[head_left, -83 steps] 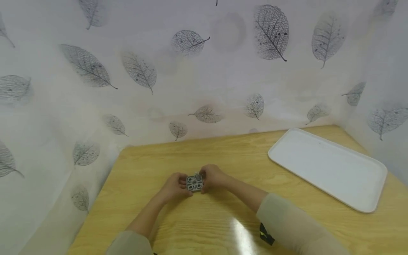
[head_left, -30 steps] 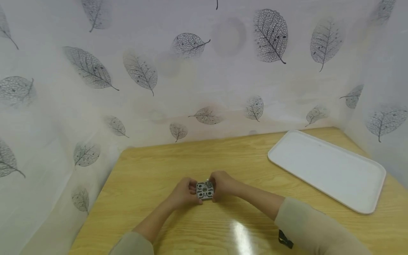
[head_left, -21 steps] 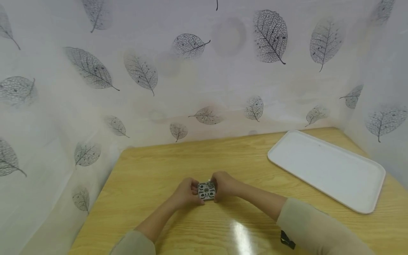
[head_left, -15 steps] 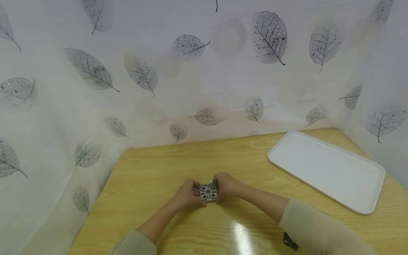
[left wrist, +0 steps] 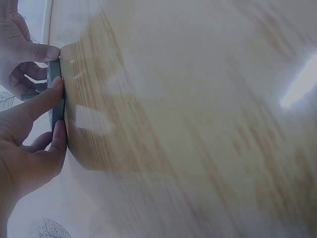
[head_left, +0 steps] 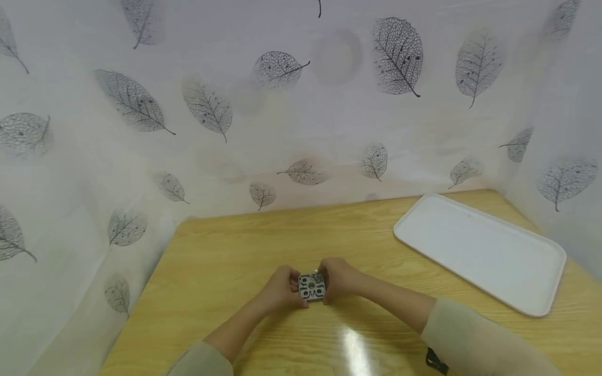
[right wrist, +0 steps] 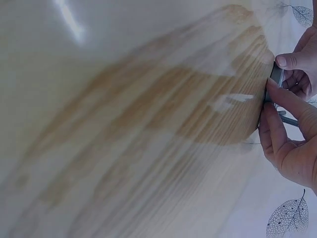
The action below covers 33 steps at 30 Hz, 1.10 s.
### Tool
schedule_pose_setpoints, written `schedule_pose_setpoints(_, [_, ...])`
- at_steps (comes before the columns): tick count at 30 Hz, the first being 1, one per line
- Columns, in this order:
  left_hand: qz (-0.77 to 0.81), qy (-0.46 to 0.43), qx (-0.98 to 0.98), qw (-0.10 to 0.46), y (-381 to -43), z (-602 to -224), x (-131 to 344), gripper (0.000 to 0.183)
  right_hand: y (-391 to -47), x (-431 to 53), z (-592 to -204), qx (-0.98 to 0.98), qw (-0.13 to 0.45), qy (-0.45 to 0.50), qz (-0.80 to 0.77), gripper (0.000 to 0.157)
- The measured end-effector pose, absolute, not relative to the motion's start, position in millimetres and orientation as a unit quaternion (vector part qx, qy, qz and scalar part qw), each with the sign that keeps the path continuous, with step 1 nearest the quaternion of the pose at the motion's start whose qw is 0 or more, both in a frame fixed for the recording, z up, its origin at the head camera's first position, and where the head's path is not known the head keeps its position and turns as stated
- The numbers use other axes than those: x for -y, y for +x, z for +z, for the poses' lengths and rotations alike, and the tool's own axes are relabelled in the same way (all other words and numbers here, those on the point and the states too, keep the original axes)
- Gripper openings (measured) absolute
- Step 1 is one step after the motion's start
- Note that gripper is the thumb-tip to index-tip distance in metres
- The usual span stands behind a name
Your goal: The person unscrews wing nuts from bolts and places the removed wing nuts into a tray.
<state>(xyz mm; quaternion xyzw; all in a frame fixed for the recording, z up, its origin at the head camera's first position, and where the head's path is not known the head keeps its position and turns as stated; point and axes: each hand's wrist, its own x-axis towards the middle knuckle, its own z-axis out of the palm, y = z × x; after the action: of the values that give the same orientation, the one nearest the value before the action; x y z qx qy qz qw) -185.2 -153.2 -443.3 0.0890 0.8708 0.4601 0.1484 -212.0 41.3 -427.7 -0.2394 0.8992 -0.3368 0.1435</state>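
A square grey metal plate (head_left: 311,286), with round holes and dark curved grooves on its upper face, is held between both hands over the wooden table. My left hand (head_left: 281,290) grips its left edge, thumb at the near corner. On the right edge my right hand (head_left: 339,279) pinches it between thumb and fingers. A threaded screw (right wrist: 290,119) sticks out from the plate's face beside the right fingers. The left wrist view shows the plate edge-on (left wrist: 56,94), thumbs against its near side. The right fingers partly hide the far right corner.
A white rectangular tray (head_left: 479,250) lies at the right of the wooden table (head_left: 235,245). Leaf-patterned paper (head_left: 291,115) covers the walls behind and beside the table. Part of a dark strap (head_left: 436,360) shows below the right sleeve. Light glares off the table's near side.
Both hands, still gripping the plate, have shifted rightward and somewhat nearer to me. The plate keeps its face up, and the grip looks the same. The tray stays put.
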Motion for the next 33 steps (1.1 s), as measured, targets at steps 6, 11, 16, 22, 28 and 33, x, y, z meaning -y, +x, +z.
schedule_pose_setpoints(6, [0.463,0.099,-0.867,0.153,-185.6,-442.1,146.7,0.064,-210.4,-48.3,-427.5,-0.898,0.138,-0.244,-0.338,0.052])
schedule_pose_setpoints(11, [0.467,0.1,-0.865,0.152,-184.4,-442.7,140.5,0.063,-210.0,-54.2,-427.0,-0.898,0.135,-0.251,-0.334,0.049])
schedule_pose_setpoints(16, [0.464,0.096,-0.868,0.151,-182.4,-444.5,134.4,0.065,-209.7,-59.9,-427.6,-0.902,0.122,-0.263,-0.32,0.048])
schedule_pose_setpoints(22, [0.462,0.095,-0.869,0.15,-181.8,-445.4,127.6,0.064,-208.8,-67.1,-428.1,-0.903,0.12,-0.26,-0.32,0.052])
schedule_pose_setpoints(28, [0.463,0.093,-0.867,0.159,-183.6,-444.1,118.9,0.065,-208.0,-75.3,-426.4,-0.905,0.137,-0.242,-0.321,0.054])
schedule_pose_setpoints(33, [0.467,0.104,-0.864,0.155,-184.6,-445.0,113.1,0.063,-207.3,-82.0,-425.9,-0.904,0.145,-0.227,-0.333,0.055])
